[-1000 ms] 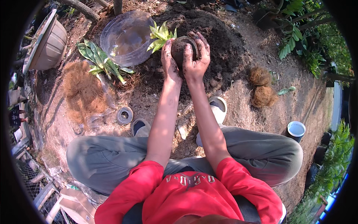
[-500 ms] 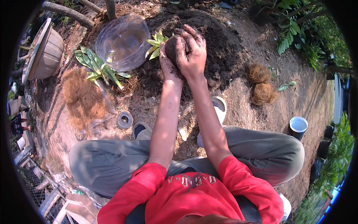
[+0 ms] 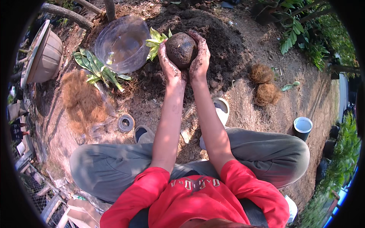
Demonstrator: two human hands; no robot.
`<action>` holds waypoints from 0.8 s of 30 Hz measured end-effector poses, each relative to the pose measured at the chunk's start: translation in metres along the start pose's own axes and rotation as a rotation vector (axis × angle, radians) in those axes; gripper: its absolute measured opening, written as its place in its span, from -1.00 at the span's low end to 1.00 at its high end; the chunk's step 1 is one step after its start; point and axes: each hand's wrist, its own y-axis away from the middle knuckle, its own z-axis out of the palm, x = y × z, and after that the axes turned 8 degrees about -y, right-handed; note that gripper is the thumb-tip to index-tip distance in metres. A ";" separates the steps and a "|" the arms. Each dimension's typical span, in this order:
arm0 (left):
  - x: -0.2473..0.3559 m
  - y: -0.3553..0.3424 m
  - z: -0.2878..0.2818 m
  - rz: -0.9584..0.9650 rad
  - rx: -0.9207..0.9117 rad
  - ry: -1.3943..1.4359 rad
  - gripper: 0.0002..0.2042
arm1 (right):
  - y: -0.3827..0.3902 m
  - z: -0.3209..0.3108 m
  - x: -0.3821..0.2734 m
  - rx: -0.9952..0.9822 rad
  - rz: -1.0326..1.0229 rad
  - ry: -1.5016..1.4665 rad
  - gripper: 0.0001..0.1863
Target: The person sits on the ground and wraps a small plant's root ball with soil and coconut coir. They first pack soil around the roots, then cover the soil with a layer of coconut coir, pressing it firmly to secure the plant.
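My muddy left hand [image 3: 168,64] and right hand [image 3: 199,59] cup a dark, wet soil ball [image 3: 181,48] from either side. A small plant with pale green leaves [image 3: 154,42] sticks out at the ball's left; where it joins is hidden. Both hands are over a mound of dark soil [image 3: 218,47]. Just left of them sits a clear plastic basin [image 3: 103,49] with murky water, and below it lie cut green leaves [image 3: 99,66].
Loose coconut fibre [image 3: 80,100] lies at left near a tape roll [image 3: 126,122]; two fibre balls [image 3: 266,93] at right. A beige pot [image 3: 47,57] lies tilted at upper left. A dark cup [image 3: 303,127] stands beside my right knee. Branches [image 3: 68,15] and plants [image 3: 296,36] border the ground.
My right hand's fingers have moved off the ball's top to its right side, exposing the ball's rounded surface. Both hands stay cupped on it, near the same spot.
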 end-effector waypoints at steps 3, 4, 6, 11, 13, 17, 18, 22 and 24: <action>0.004 -0.001 -0.011 0.100 -0.037 -0.027 -0.61 | 0.000 0.013 0.000 0.033 -0.011 0.097 -0.51; 0.006 -0.004 -0.015 0.129 -0.052 -0.056 -0.60 | 0.003 0.016 -0.002 -0.066 0.060 0.155 -0.49; 0.010 -0.007 -0.019 0.185 -0.083 -0.108 -0.59 | 0.001 0.015 0.002 0.078 0.191 -0.207 -0.40; 0.018 0.009 -0.002 0.269 -0.049 -0.158 -0.70 | 0.003 0.016 -0.003 0.047 0.270 -0.206 -0.40; 0.022 0.016 0.004 0.252 -0.045 -0.147 -0.71 | 0.003 0.015 -0.007 0.200 0.329 -0.313 -0.41; 0.022 0.012 -0.005 0.398 -0.066 -0.397 -0.69 | 0.009 0.014 -0.016 0.193 0.537 -0.316 -0.45; 0.021 0.012 -0.010 0.569 -0.107 -0.561 -0.73 | 0.011 0.013 -0.018 0.148 0.625 -0.314 -0.47; 0.023 0.017 -0.013 0.789 -0.293 -0.912 -0.74 | 0.019 -0.005 -0.016 0.146 0.671 -0.521 -0.49; 0.023 0.033 -0.005 0.700 -0.372 -1.116 -0.72 | 0.024 -0.026 -0.005 0.200 0.596 -0.601 -0.46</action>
